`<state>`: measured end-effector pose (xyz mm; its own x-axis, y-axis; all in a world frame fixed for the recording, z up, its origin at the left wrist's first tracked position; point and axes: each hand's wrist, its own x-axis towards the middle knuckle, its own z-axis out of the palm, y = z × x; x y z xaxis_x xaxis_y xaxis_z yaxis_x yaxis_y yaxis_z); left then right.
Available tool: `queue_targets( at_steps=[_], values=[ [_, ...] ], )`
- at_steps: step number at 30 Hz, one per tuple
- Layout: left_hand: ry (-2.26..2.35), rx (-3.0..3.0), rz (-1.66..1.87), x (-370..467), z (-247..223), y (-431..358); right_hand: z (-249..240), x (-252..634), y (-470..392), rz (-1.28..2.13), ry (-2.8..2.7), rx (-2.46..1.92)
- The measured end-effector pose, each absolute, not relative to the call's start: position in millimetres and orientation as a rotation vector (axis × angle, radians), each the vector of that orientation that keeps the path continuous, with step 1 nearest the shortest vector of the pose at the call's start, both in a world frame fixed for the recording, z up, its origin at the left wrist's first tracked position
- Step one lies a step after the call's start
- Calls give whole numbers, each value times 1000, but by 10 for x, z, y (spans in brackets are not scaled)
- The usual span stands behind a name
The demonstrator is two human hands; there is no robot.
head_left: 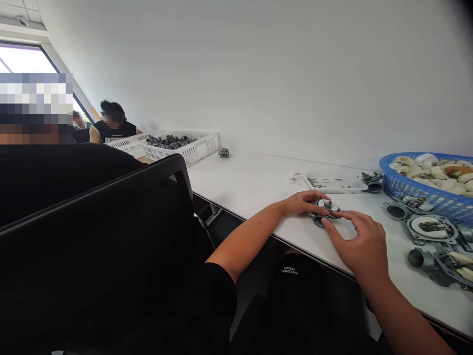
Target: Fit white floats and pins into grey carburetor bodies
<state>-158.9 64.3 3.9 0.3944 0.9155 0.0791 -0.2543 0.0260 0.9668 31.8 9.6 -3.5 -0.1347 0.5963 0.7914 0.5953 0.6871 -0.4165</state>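
Note:
A grey metal carburetor [318,221] with a white float and a brass part on top rests on the white table, between my two hands. My left hand [303,203] is closed around its far left side, fingers over the top. From the right, my right hand [360,236] touches it with thumb and index finger at the near right edge. Whether a small part sits between those fingertips is too small to tell. More carburetors lie to the right, one with a round white float [430,227] and another [439,264] nearer me.
A blue basket [393,172] of white and tan floats stands at right. Behind my hands lies a shallow white tray [342,189] with small pins. One metal body [223,153] and a white crate [201,150] of dark parts are farther left. A black chair [148,222] and co-workers occupy the left.

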Motion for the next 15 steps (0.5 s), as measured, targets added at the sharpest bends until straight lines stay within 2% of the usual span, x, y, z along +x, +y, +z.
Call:
queue_targets(
  at_steps=[15],
  values=[
    [756,1279,1018,-1589,110,565,-70,350,102,-59,-1824,-948]
  ],
)
